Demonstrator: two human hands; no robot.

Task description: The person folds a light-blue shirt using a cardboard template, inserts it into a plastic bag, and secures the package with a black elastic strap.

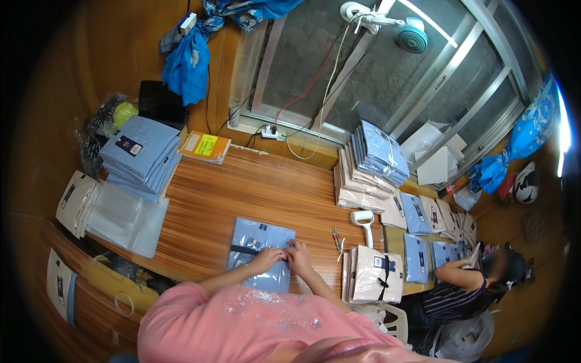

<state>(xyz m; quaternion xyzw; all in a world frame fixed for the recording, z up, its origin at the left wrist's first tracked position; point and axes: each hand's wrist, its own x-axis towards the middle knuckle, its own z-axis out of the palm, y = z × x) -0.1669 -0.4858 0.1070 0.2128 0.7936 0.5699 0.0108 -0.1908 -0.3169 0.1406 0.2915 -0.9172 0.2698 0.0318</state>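
Observation:
A folded blue shirt (263, 233) in clear plastic lies on the wooden table in front of me. A black ribbon (244, 249) runs across it from its left edge toward my fingers. Both hands meet over the right part of the package. My left hand (266, 260) is closed, its fingertips pinched at the ribbon's line. Close against it, my right hand (298, 256) is closed too, fingers bent at the same spot. The bit of ribbon between the fingertips is mostly hidden.
Blue shirts (136, 148) are stacked at left, above clear plastic bags (130, 218). At right stand more shirt stacks (378, 154), a white lint roller (363, 221), small snips (337, 239) and a ribbon-tied beige stack (375, 275). A person (454, 290) works farther right.

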